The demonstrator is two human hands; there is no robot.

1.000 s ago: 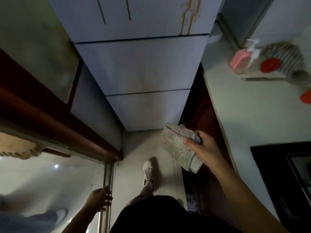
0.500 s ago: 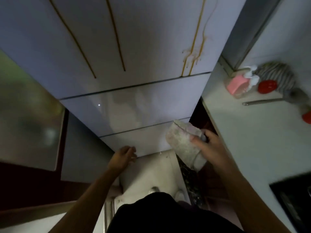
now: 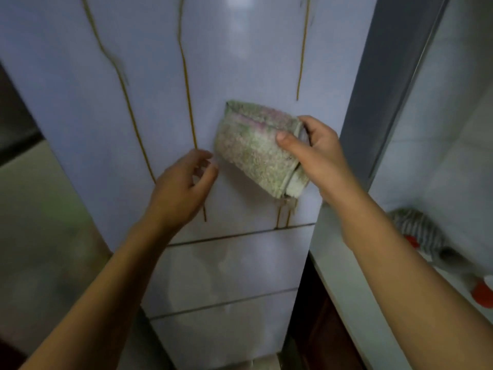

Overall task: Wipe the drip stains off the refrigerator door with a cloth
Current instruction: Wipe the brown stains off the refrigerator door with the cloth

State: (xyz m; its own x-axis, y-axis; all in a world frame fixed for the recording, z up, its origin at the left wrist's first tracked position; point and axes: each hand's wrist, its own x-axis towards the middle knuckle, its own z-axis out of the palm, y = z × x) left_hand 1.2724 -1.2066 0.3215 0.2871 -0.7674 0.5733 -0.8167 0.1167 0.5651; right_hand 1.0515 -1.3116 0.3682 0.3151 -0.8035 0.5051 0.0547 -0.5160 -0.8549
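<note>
Cloth (image 3: 256, 148), folded, soft and floppy, is pinched in your right hand (image 3: 317, 153) before the stained refrigerator door (image 3: 240, 62). Your left hand (image 3: 181, 188) hovers just beside it, loosely curled, empty. Take its free folded edge for flat pressure.

Two hands are in frame, the left hand (image 3: 181, 190) and the right hand (image 3: 317, 153), with one folded cloth (image 3: 250, 150). The refrigerator (image 3: 240, 62) front has three panels. Three long drip stains (image 3: 186, 89) run down the top panel, plus two short ones below the cloth. At right, two red items (image 3: 482, 292) and one striped item (image 3: 416, 225) share one surface (image 3: 333, 257).
</note>
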